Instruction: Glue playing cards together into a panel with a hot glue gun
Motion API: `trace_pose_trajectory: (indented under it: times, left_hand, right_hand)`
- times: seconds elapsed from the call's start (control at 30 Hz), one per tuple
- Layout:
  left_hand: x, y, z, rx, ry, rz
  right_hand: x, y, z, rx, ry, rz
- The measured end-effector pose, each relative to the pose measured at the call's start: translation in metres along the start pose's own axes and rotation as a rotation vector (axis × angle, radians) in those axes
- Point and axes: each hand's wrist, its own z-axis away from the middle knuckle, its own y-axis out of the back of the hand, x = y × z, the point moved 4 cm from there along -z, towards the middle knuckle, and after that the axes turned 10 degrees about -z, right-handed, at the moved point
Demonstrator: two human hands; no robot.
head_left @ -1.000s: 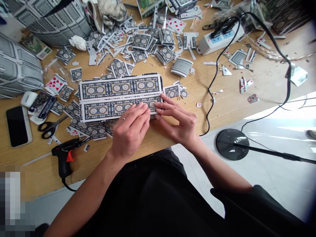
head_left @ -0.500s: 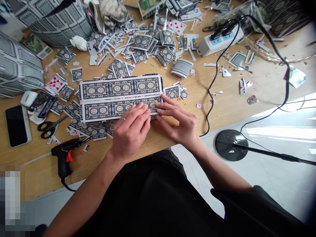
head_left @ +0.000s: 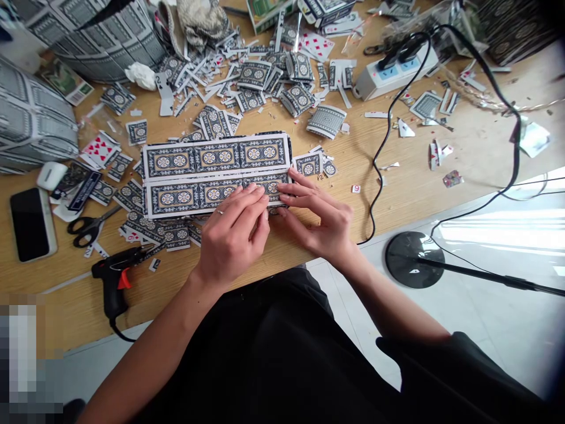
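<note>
A rectangular panel of joined playing cards [head_left: 171, 199], patterned backs up in two rows with white borders, lies over loose cards on the table. My left hand [head_left: 233, 232] rests on its near row, fingers together and stretched out flat; a ring shows on one finger. At the panel's right end is my right hand [head_left: 320, 218], with fingertips on the top and end edge and the thumb against the near edge. The card backs under my fingers are partly hidden. Cut card pieces [head_left: 176, 235] stick out below the panel's near side.
A black glue gun [head_left: 117, 277], scissors [head_left: 88, 228] and a phone [head_left: 30, 225] lie at left. Large card-covered forms [head_left: 35, 118] stand behind them. Card scraps [head_left: 253, 76] heap up at the back. A power strip [head_left: 395, 73] with a black cable [head_left: 375, 171] sits right.
My left thumb and fingertips have shifted very slightly on the panel. The panel and my right hand stay in place.
</note>
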Motion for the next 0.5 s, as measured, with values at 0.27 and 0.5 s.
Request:
trace_pose_trajectory:
  times: [0.27,0.5]
  left_hand:
    - [0.0004,-0.0006,-0.0001,0.005,0.001,-0.017]
    - [0.0005,-0.0009,0.0000,0.012,-0.007,-0.023]
  right_hand:
    - [-0.0008,-0.0004,-0.0002,0.008,-0.007,-0.003]
    - [-0.0007,-0.0008,0.0008,0.008,-0.025,0.000]
